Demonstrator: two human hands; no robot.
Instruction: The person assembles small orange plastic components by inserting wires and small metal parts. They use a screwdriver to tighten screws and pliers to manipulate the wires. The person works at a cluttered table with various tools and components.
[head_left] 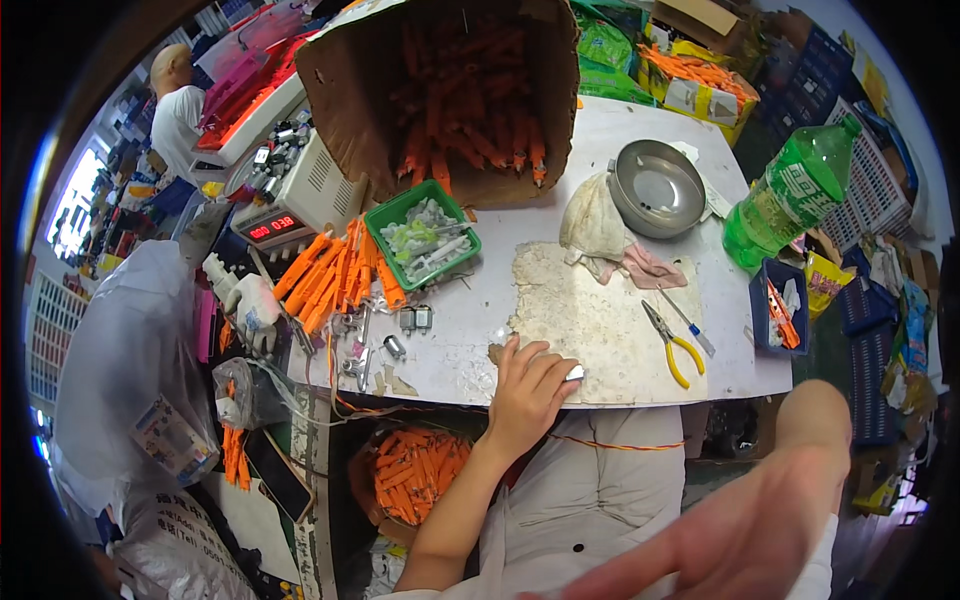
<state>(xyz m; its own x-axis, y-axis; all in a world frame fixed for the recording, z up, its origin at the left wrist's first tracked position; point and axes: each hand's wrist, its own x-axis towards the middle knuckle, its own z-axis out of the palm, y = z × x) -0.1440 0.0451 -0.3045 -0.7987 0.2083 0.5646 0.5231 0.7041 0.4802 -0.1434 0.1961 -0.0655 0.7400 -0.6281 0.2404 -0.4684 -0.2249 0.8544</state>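
Left hand [527,388] curls, a small silvery piece [575,372] at its right edge; whether pinched, I cannot tell.

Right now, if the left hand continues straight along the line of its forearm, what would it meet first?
Moving low over the stained patch, the left hand would probably meet the off-white cloth first, though depth is hard to judge here.

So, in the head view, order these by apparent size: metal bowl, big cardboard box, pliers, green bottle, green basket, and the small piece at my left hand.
Largest first:
Big cardboard box
Green bottle
Green basket and metal bowl: too alike to rank
Pliers
Small piece at your left hand
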